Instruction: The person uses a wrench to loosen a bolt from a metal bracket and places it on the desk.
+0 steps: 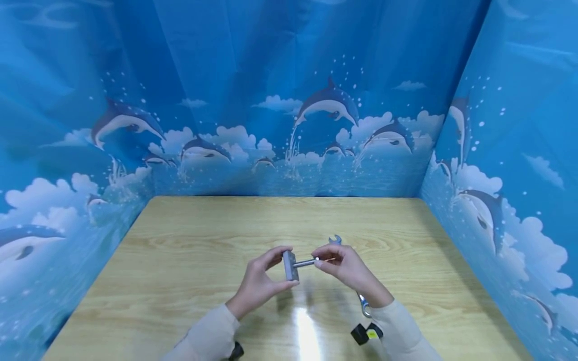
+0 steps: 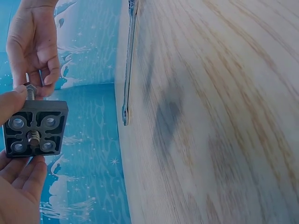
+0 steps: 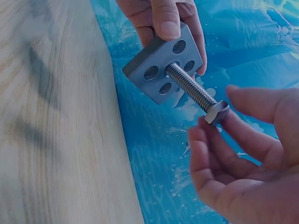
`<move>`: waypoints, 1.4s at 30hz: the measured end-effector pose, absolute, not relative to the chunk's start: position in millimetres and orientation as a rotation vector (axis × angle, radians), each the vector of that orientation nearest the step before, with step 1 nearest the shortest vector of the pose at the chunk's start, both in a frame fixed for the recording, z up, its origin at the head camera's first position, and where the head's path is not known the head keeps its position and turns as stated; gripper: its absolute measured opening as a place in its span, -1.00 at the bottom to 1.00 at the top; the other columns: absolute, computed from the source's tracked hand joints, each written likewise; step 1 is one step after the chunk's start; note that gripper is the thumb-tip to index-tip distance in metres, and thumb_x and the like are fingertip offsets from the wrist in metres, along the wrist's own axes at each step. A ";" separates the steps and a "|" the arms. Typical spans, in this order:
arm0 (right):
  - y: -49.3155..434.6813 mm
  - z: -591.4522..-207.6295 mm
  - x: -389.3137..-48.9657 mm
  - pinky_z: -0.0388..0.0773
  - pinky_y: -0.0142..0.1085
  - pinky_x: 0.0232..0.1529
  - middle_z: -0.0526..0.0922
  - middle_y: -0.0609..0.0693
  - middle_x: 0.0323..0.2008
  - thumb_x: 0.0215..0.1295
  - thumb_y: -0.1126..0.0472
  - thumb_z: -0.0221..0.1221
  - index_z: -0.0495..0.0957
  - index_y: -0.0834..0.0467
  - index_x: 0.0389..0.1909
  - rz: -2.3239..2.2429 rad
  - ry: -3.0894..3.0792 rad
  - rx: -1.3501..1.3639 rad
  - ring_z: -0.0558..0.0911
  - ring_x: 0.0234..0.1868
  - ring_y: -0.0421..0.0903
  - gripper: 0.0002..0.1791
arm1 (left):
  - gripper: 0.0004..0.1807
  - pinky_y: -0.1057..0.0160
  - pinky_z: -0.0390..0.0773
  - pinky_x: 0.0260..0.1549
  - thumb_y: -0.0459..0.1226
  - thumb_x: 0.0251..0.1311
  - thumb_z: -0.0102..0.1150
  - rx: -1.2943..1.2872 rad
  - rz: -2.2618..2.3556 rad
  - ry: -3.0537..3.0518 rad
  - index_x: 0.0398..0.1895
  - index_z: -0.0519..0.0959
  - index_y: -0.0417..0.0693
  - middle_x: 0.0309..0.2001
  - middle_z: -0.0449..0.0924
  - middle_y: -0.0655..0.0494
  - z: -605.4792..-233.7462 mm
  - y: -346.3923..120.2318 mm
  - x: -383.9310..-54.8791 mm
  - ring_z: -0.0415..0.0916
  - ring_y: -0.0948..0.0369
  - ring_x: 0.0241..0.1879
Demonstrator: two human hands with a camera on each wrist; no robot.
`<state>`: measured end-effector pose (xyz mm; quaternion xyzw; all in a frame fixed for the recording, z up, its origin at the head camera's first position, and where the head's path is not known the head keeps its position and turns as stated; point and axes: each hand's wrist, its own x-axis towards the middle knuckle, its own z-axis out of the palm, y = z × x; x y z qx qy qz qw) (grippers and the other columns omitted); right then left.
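My left hand (image 1: 262, 281) grips a square grey metal plate (image 1: 289, 265) by opposite edges, thumb on one side and fingers on the other. Four round holes surround the plate's centre in the right wrist view, where a threaded hex bolt (image 3: 191, 86) goes in. Its threaded tip shows at the centre of the ribbed far face in the left wrist view. At the bolt's hex head is my right hand (image 1: 345, 265), fingers curled about it. In the right wrist view the thumb (image 3: 252, 102) stands slightly off the head while fingertips lie against it.
A combination wrench (image 1: 364, 305) lies on the wooden table (image 1: 189, 250), partly hidden under my right forearm. Beside that wrist is a black block with a yellow-green mark (image 1: 367, 334). Blue dolphin-print curtains (image 1: 226, 100) enclose the table at the back and sides.
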<state>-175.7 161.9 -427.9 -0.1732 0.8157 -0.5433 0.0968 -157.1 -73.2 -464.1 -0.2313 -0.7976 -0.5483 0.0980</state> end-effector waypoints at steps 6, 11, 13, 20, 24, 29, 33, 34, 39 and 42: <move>164.5 -433.9 -175.0 0.60 -0.23 -0.05 0.61 0.09 -0.03 0.38 0.02 0.11 0.53 0.17 0.09 -1.501 2.342 -0.564 0.58 -0.07 -0.02 -0.61 | -0.18 0.26 0.52 0.15 -0.31 -0.29 0.57 -0.713 -1.619 -2.318 0.20 0.47 0.07 0.14 0.55 0.11 -465.7 -73.5 -156.7 0.53 0.18 0.10; 164.8 -433.9 -176.0 0.67 -0.25 -0.25 0.67 0.15 -0.25 0.44 0.04 0.04 0.56 0.33 -0.06 -1.548 2.347 -0.489 0.62 -0.27 -0.02 -0.59 | -0.18 0.22 0.52 0.16 -0.34 -0.30 0.58 -0.711 -1.627 -2.311 0.19 0.47 -0.05 0.14 0.55 0.02 -465.7 -72.8 -156.7 0.53 0.12 0.11; 164.6 -432.9 -176.6 0.66 -0.30 -0.39 0.68 0.11 -0.39 0.44 0.03 0.03 0.60 0.35 -0.20 -1.568 2.371 -0.410 0.61 -0.40 -0.08 -0.58 | -0.18 0.23 0.52 0.16 -0.34 -0.30 0.57 -0.708 -1.620 -2.316 0.20 0.46 -0.06 0.14 0.55 0.03 -465.9 -72.2 -156.5 0.53 0.13 0.11; 166.2 -427.6 -174.8 0.62 -0.41 -0.50 0.65 0.03 -0.53 0.36 0.05 0.15 0.63 0.34 -0.29 -1.603 2.352 -0.337 0.57 -0.53 -0.16 -0.63 | -0.18 0.27 0.52 0.15 -0.31 -0.27 0.57 -0.753 -1.609 -2.308 0.21 0.46 0.08 0.15 0.55 0.13 -466.4 -69.9 -156.3 0.52 0.18 0.11; 167.3 -425.9 -172.9 0.67 -0.37 -0.33 0.67 0.06 -0.37 0.28 0.16 0.23 0.60 0.29 -0.12 -1.589 2.361 -0.385 0.63 -0.37 -0.11 -0.72 | -0.18 0.29 0.52 0.14 -0.33 -0.29 0.57 -0.739 -1.613 -2.320 0.19 0.47 0.07 0.13 0.56 0.10 -467.1 -70.0 -155.8 0.53 0.20 0.11; 167.6 -428.3 -172.9 0.65 -0.38 -0.16 0.64 0.06 -0.20 0.22 0.28 0.26 0.58 0.24 -0.03 -1.576 2.430 -0.486 0.60 -0.18 -0.07 -0.70 | -0.19 0.28 0.52 0.14 -0.30 -0.27 0.57 -0.727 -1.603 -2.323 0.20 0.46 0.06 0.14 0.56 0.10 -466.0 -70.8 -155.4 0.53 0.18 0.10; 167.1 -428.3 -172.4 0.65 -0.39 -0.13 0.64 0.09 -0.16 0.22 0.30 0.26 0.56 0.25 0.01 -1.615 2.419 -0.518 0.60 -0.15 -0.05 -0.68 | -0.18 0.25 0.53 0.14 -0.28 -0.26 0.57 -0.732 -1.585 -2.315 0.21 0.44 0.06 0.15 0.55 0.11 -465.3 -71.3 -155.5 0.53 0.15 0.11; 167.2 -428.2 -172.3 0.65 -0.38 -0.12 0.64 0.10 -0.15 0.23 0.28 0.25 0.55 0.26 0.03 -1.615 2.417 -0.530 0.60 -0.15 -0.05 -0.66 | -0.18 0.25 0.53 0.14 -0.29 -0.26 0.57 -0.731 -1.584 -2.315 0.21 0.44 0.06 0.15 0.54 0.11 -465.3 -71.4 -155.6 0.53 0.14 0.11; 168.1 -426.2 -171.6 0.63 -0.29 -0.03 0.64 0.12 -0.10 0.35 0.07 0.16 0.46 0.24 0.16 -1.602 2.346 -0.526 0.62 -0.11 -0.02 -0.54 | -0.18 0.24 0.53 0.14 -0.30 -0.26 0.57 -0.738 -1.590 -2.321 0.21 0.45 -0.05 0.17 0.53 0.08 -465.4 -71.8 -155.4 0.53 0.12 0.12; 168.6 -426.8 -172.1 0.64 -0.20 -0.03 0.65 0.13 -0.11 0.40 0.00 0.08 0.44 0.26 0.17 -1.598 2.295 -0.485 0.63 -0.11 0.05 -0.51 | -0.18 0.25 0.52 0.15 -0.30 -0.26 0.56 -0.738 -1.597 -2.324 0.21 0.44 -0.13 0.17 0.53 0.08 -465.3 -71.9 -155.0 0.52 0.14 0.12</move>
